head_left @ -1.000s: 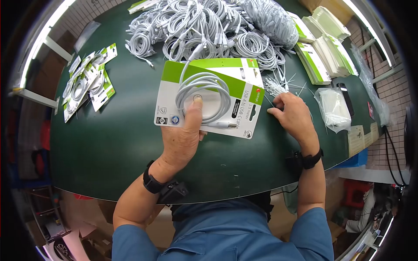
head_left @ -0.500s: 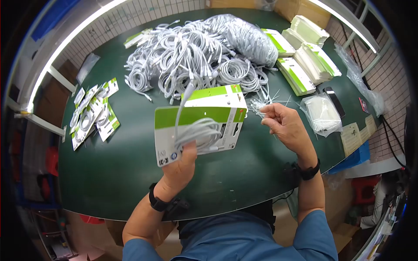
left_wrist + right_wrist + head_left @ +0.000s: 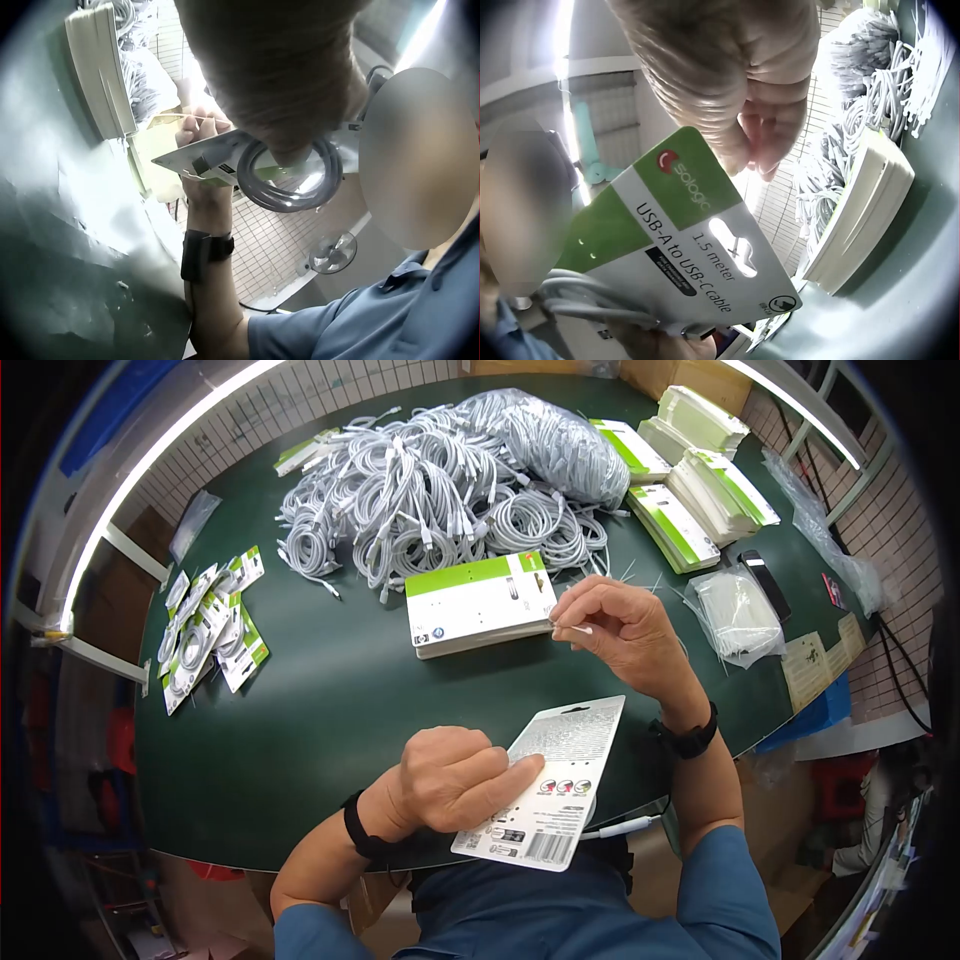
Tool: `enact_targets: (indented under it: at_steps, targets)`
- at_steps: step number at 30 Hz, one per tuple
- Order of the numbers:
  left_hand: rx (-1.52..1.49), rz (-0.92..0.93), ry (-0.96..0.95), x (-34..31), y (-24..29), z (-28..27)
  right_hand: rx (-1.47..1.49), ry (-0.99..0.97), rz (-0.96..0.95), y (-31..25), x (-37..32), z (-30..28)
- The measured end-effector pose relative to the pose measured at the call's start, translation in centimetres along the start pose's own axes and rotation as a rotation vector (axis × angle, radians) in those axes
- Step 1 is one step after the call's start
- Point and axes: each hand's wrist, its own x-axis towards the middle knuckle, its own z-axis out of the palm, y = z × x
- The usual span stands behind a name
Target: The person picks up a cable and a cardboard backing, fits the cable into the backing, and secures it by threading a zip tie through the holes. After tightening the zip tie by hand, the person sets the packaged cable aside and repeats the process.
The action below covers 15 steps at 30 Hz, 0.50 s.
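My left hand (image 3: 455, 780) grips a printed cardboard card (image 3: 575, 760), its back with barcode and small text facing up in the head view. A coiled grey-white cable (image 3: 251, 180) is held against the card's other face, which reads USB-A to USB-C cable in the right wrist view. One white cable end (image 3: 622, 827) sticks out past the card's lower edge. My right hand (image 3: 630, 635) pinches a thin white cable tie (image 3: 584, 629) above the table, up and right of the card. Behind it, a stack of the same cards (image 3: 480, 605) lies on the table.
A large heap of coiled cables (image 3: 420, 490) covers the back of the green table (image 3: 330, 740). Cards with cables (image 3: 205, 630) lie at the left. More card stacks (image 3: 675, 525), a clear bag of white ties (image 3: 738, 618) and a black phone (image 3: 765, 582) are at the right.
My left hand has brought the card and cable down toward the body and turned the card back side up. My right hand has moved left from the loose ties, with one tie pinched.
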Motion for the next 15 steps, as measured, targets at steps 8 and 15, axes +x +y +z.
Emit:
enact_targets:
  at_steps: [8, 15]
  targets:
    - [-0.002, 0.04, -0.098, 0.0, 0.6, -0.2, -0.089, -0.195, -0.174, 0.4, -0.3, 0.5]
    - [0.026, 0.086, -0.115, -0.3, 0.7, -0.5, 0.01, -0.153, -0.172, -2.2, -0.9, 1.6]
